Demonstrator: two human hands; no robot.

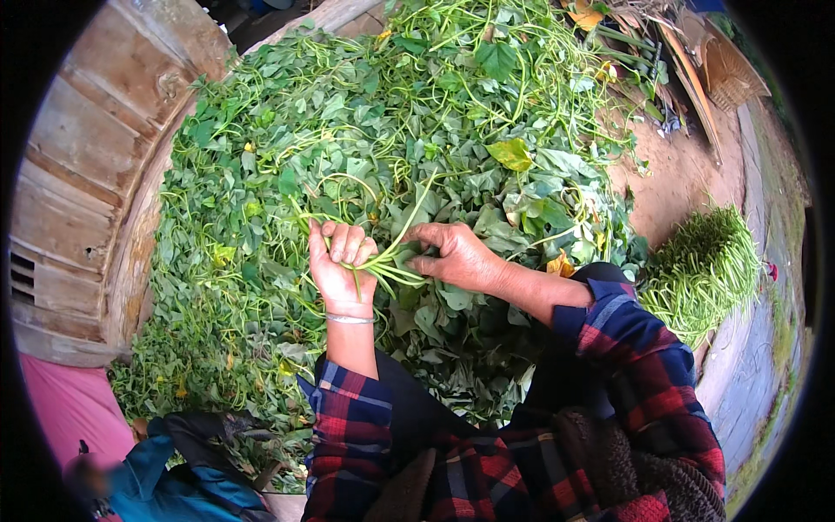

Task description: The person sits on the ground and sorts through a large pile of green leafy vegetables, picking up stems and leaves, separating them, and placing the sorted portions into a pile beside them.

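Note:
My left hand (343, 265), with a pale bangle at its wrist, is closed round a small bunch of green leaf stems (396, 271). Their loose ends fan out toward the right. Beside those ends is my right hand (459, 254), its thumb and bent forefinger closing on a green stem; the exact pinch point is partly hidden. One thin stem curves upward between the hands. Beneath them spreads a large heap of leafy green vines (261, 200), with a few yellowed leaves among the green.
A curved wooden plank wall (96, 165) borders the heap on the left. To the right, a tight stack of cut green stems (709, 274) rests by bare earth. A woven basket (731, 74) lies at the far right. Another person's teal sleeve (161, 474) shows lower left.

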